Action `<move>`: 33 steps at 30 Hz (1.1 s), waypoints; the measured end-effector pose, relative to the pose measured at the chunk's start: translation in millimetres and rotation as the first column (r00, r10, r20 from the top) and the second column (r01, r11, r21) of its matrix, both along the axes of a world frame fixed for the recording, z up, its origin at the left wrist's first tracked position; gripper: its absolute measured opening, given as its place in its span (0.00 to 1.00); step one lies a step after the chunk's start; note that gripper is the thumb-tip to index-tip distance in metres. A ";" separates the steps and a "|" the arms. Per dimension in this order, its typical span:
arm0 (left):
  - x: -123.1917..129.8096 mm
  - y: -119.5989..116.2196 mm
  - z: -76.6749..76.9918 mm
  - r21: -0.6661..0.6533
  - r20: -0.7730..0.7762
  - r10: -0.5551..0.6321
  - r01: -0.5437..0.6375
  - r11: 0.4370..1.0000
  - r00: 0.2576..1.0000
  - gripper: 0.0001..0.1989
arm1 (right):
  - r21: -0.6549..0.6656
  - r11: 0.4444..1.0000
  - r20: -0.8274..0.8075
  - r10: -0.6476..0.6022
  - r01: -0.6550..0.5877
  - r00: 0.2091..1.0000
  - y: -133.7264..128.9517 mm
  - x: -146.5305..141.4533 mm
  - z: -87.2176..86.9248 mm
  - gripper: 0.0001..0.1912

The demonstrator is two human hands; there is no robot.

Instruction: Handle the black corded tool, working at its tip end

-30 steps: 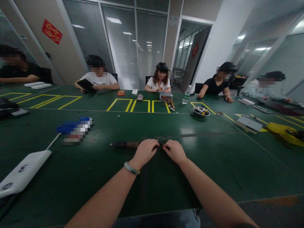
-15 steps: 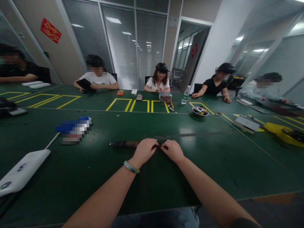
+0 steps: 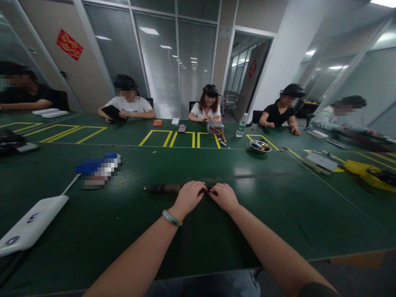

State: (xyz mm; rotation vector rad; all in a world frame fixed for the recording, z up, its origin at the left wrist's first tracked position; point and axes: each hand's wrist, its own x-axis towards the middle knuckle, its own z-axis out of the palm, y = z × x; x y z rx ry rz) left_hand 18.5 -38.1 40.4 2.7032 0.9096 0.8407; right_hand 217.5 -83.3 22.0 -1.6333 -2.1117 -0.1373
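Since half a second ago, a hand (image 3: 269,125) of the black-shirted person across from me has drawn back; my own pair hold almost the same place. Left hand (image 3: 191,196), bracelet (image 3: 172,218) at the wrist: curled closed over the dark tool (image 3: 163,188), which lies crosswise on the green table (image 3: 213,247). Right hand (image 3: 225,196): fingers bent, tips at the tool's right end, just beside the left's; pinched or loose, I can't tell. Farther: metal bowl (image 3: 260,151), then water bottle (image 3: 241,126).
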 end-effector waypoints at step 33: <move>0.5 0.7 0.8 0.023 -0.020 -0.017 0.017 1.000 1.000 0.11 | 0.060 0.995 0.085 0.080 -0.086 0.993 2.7 4.9 5.3 0.03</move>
